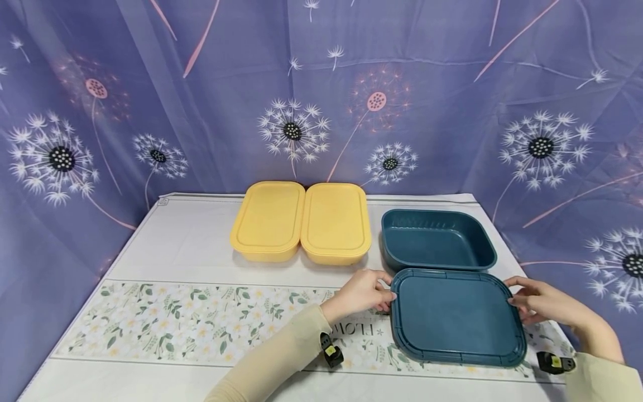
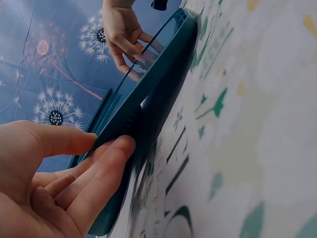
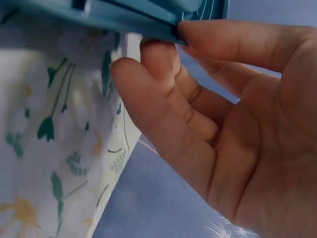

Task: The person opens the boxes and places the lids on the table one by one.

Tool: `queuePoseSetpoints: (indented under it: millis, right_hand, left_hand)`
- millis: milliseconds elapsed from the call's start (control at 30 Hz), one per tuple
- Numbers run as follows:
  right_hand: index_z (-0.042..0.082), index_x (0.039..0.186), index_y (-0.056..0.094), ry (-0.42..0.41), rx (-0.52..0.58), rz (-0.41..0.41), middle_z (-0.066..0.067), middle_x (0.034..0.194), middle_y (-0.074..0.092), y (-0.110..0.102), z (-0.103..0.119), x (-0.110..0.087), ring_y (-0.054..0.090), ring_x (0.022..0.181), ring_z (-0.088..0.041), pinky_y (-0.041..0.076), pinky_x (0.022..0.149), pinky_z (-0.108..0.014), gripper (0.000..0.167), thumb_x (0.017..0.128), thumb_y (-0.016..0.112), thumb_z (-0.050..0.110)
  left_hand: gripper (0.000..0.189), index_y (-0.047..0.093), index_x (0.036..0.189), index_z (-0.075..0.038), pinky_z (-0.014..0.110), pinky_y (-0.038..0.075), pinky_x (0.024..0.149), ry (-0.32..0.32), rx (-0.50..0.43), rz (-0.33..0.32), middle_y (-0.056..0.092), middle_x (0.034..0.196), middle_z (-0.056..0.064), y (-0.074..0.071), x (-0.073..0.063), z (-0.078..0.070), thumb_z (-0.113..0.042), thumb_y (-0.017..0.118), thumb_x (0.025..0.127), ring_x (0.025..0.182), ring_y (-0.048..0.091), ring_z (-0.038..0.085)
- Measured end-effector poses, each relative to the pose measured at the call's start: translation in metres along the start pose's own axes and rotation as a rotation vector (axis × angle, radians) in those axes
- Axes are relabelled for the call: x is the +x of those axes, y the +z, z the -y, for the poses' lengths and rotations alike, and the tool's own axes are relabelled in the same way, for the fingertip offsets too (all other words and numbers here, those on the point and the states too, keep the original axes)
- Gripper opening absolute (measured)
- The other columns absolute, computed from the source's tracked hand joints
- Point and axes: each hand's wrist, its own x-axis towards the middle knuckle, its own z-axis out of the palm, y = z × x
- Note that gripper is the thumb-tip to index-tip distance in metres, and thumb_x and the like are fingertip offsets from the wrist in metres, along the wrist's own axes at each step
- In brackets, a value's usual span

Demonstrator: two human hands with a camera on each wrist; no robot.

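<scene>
A dark teal rectangular lid (image 1: 457,315) with rounded corners is held between both hands, tilted, its far edge close to the open container. My left hand (image 1: 364,293) pinches the lid's left edge, thumb on top and fingers beneath, as the left wrist view shows. At the opposite edge my right hand (image 1: 545,301) pinches the lid between thumb and fingers; the right wrist view shows its thumb (image 3: 223,42) at the rim. Just behind the lid, the matching teal container (image 1: 437,240) stands uncovered, and no contents show inside it.
Two yellow containers with lids, the left one (image 1: 268,218) and the right one (image 1: 335,218), stand side by side at the back of the table. A white cloth with a floral band (image 1: 201,321) covers the table. Behind hangs a purple dandelion curtain (image 1: 226,111).
</scene>
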Motion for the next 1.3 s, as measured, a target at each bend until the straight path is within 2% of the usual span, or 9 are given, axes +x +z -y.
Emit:
queuePoseSetpoints:
  millis: [200, 500, 700, 833, 933, 1133, 1300]
  right_hand:
    - [-0.022, 0.138, 0.029, 0.048, -0.048, -0.070, -0.008, 0.086, 0.055, 0.002, 0.005, 0.005, 0.057, 0.075, -0.020, 0.059, 0.068, -0.040, 0.048, 0.103, 0.048, 0.005]
    - [-0.023, 0.139, 0.031, 0.031, -0.080, -0.102, -0.009, 0.089, 0.057, 0.000, 0.002, 0.012, 0.057, 0.072, -0.021, 0.057, 0.063, -0.039, 0.050, 0.103, 0.051, 0.005]
    - [-0.024, 0.140, 0.030, 0.011, -0.102, -0.135, -0.010, 0.085, 0.056, -0.002, 0.004, 0.020, 0.053, 0.066, -0.019, 0.053, 0.058, -0.035, 0.049, 0.103, 0.049, 0.003]
    - [-0.024, 0.140, 0.032, 0.007, -0.142, -0.175, -0.012, 0.090, 0.059, -0.002, 0.005, 0.026, 0.051, 0.062, -0.018, 0.051, 0.056, -0.034, 0.047, 0.103, 0.048, 0.001]
    - [-0.024, 0.140, 0.032, 0.002, -0.163, -0.203, -0.013, 0.091, 0.059, -0.002, 0.006, 0.029, 0.050, 0.061, -0.018, 0.050, 0.055, -0.033, 0.047, 0.103, 0.048, 0.001]
    - [-0.023, 0.142, 0.032, 0.000, -0.138, -0.250, -0.006, 0.073, 0.049, 0.001, 0.005, 0.034, 0.045, 0.057, -0.017, 0.045, 0.052, -0.032, 0.047, 0.103, 0.047, 0.000]
    - [-0.022, 0.140, 0.036, 0.003, -0.185, -0.295, -0.006, 0.075, 0.053, 0.000, 0.005, 0.037, 0.052, 0.062, -0.019, 0.052, 0.055, -0.033, 0.045, 0.103, 0.048, 0.002]
  left_hand:
    - [0.019, 0.068, 0.111, 0.000, 0.026, 0.059, 0.055, -0.015, 0.006, -0.017, 0.072, 0.073, 0.003, 0.000, 0.004, -0.002, -0.006, 0.071, 0.094, 0.060, 0.070, 0.017]
    - [0.026, 0.066, 0.120, 0.003, 0.026, 0.059, 0.057, -0.027, -0.005, -0.023, 0.074, 0.078, 0.004, 0.001, 0.010, 0.001, -0.006, 0.069, 0.095, 0.062, 0.070, 0.016]
    - [0.028, 0.067, 0.121, 0.002, 0.025, 0.059, 0.058, -0.049, 0.006, -0.064, 0.074, 0.079, 0.003, 0.002, 0.018, 0.002, -0.007, 0.070, 0.095, 0.064, 0.070, 0.015]
    - [0.029, 0.067, 0.122, 0.003, 0.025, 0.058, 0.059, -0.055, 0.018, -0.092, 0.074, 0.079, 0.002, 0.003, 0.023, 0.001, -0.007, 0.071, 0.094, 0.064, 0.070, 0.014]
    - [0.031, 0.067, 0.123, 0.003, 0.023, 0.057, 0.058, -0.051, 0.047, -0.113, 0.075, 0.080, 0.002, 0.003, 0.027, 0.003, -0.008, 0.072, 0.094, 0.064, 0.070, 0.012]
    - [0.033, 0.067, 0.124, 0.002, 0.020, 0.055, 0.059, -0.035, 0.104, -0.144, 0.075, 0.083, 0.001, 0.002, 0.033, 0.005, -0.011, 0.072, 0.094, 0.063, 0.067, 0.008]
    - [0.030, 0.070, 0.121, -0.001, 0.018, 0.054, 0.066, 0.010, 0.181, -0.158, 0.077, 0.091, 0.002, 0.000, 0.035, 0.005, -0.015, 0.073, 0.094, 0.067, 0.068, 0.004]
